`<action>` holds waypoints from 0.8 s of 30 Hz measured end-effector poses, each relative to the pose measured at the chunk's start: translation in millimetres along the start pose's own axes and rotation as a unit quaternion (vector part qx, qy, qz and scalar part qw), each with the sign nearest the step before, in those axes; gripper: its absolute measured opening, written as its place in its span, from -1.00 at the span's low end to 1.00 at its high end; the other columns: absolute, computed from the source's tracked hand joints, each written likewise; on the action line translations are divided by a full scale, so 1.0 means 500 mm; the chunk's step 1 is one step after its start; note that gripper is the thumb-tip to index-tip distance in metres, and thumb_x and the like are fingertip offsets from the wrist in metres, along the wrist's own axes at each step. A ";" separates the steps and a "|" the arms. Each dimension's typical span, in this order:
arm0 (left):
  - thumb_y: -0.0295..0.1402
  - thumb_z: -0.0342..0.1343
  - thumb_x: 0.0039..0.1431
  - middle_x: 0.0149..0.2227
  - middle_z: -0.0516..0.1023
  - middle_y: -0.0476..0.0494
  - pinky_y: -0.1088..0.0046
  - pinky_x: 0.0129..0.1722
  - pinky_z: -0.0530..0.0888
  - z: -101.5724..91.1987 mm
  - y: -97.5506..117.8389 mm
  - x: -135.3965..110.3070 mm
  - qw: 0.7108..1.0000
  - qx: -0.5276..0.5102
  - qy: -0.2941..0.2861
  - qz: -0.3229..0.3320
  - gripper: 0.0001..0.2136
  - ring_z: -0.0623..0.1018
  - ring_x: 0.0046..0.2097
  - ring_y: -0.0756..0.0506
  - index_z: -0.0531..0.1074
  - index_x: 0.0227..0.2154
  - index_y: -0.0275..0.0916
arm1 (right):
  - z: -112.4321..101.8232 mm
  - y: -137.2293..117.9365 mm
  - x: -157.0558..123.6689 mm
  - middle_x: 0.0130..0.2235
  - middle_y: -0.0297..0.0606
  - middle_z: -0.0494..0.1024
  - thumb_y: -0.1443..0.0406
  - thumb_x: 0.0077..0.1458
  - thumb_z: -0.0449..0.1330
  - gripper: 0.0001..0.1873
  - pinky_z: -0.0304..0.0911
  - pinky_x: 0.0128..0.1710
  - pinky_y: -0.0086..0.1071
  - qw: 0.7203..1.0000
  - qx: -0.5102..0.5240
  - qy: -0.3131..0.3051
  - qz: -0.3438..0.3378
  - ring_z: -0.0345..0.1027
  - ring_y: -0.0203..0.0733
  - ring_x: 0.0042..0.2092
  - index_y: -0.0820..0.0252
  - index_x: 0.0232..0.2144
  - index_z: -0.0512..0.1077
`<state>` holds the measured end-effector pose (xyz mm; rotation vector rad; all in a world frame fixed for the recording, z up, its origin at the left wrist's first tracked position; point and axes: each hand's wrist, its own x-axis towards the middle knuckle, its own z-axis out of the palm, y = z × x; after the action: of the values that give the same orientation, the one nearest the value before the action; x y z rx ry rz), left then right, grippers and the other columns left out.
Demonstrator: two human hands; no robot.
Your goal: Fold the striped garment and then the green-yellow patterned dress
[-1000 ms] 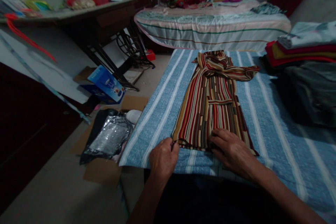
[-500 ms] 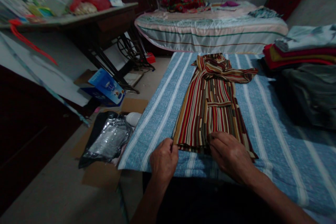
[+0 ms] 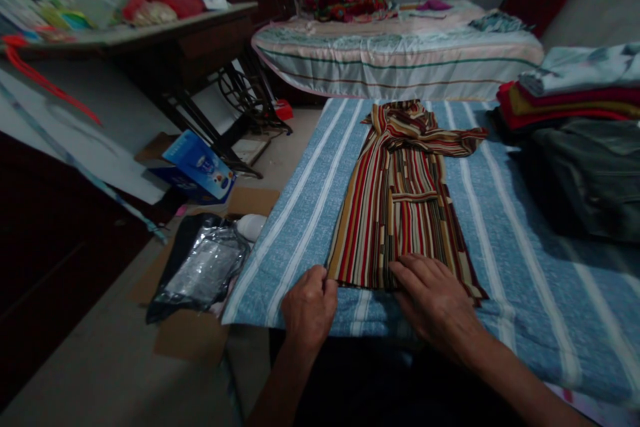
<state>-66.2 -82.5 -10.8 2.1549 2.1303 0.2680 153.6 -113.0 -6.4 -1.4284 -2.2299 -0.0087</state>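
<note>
Garment (image 3: 373, 213) partly beneath the right hand (image 3: 437, 300)

The right hand (image 3: 439, 303) lies flatter on the garment (image 3: 367, 213) — fingers (image 3: 414, 272) straighter (curled before).

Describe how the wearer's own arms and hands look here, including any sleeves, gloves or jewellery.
The left hand and right hand are ungloved, with no ring, watch or bracelet visible. Both forearms are bare as far as the picture shows, with no sleeve or cuff in view. Dark clothing shows between them at the bottom edge.
</note>
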 end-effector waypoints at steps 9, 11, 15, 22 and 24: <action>-0.42 -0.11 0.16 -0.50 0.45 -0.01 0.45 -0.41 0.21 0.005 -0.018 -0.005 1.000 0.000 0.006 0.027 -0.83 0.47 -0.43 -0.04 0.35 -0.47 -0.20 | 0.026 0.011 -0.001 -0.04 -0.14 0.47 0.48 0.09 0.00 -0.76 0.20 0.03 -0.23 0.996 -0.002 0.054 -0.064 0.23 -0.08 0.09 0.20 -0.30 0.44; -0.43 -0.12 0.16 -0.50 0.45 -0.01 0.45 -0.41 0.22 0.005 -0.021 -0.004 1.000 0.005 0.006 0.030 -0.82 0.48 -0.42 -0.04 0.34 -0.47 -0.20 | 0.033 0.014 -0.005 -0.08 -0.15 0.49 0.48 0.06 0.03 -0.79 0.21 0.01 -0.24 0.996 -0.007 0.052 -0.073 0.26 -0.08 0.07 0.20 -0.33 0.43; -0.42 -0.13 0.18 -0.49 0.46 -0.01 0.45 -0.42 0.23 0.001 -0.026 -0.002 0.999 0.008 -0.008 0.041 -0.81 0.48 -0.43 -0.04 0.33 -0.48 -0.19 | 0.051 0.017 -0.012 -0.13 -0.19 0.50 0.51 0.02 0.09 -0.83 0.21 0.01 -0.27 0.999 -0.003 0.023 -0.044 0.30 -0.10 0.01 0.18 -0.39 0.40; -0.44 -0.15 0.18 -0.51 0.44 -0.01 0.47 -0.43 0.24 -0.014 -0.033 0.003 0.997 0.000 -0.058 0.050 -0.79 0.47 -0.45 -0.02 0.31 -0.51 -0.19 | 0.041 0.009 -0.009 -0.18 -0.23 0.50 0.43 0.06 0.11 -0.90 0.19 -0.04 -0.29 0.998 0.063 0.011 -0.011 0.33 -0.13 -0.08 0.16 -0.43 0.38; -0.45 -0.17 0.19 -0.50 0.45 0.00 0.48 -0.43 0.24 -0.015 -0.037 0.005 0.996 -0.009 -0.067 0.060 -0.78 0.48 -0.44 -0.01 0.30 -0.51 -0.19 | 0.030 0.013 0.002 -0.23 -0.24 0.49 0.35 0.12 0.10 -0.90 0.20 -0.11 -0.31 0.995 0.096 -0.032 0.013 0.35 -0.15 -0.15 0.15 -0.42 0.39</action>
<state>-86.1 -80.0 -6.7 2.2266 1.9240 0.1459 152.7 -105.3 -20.7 -1.3693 -2.1957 0.2577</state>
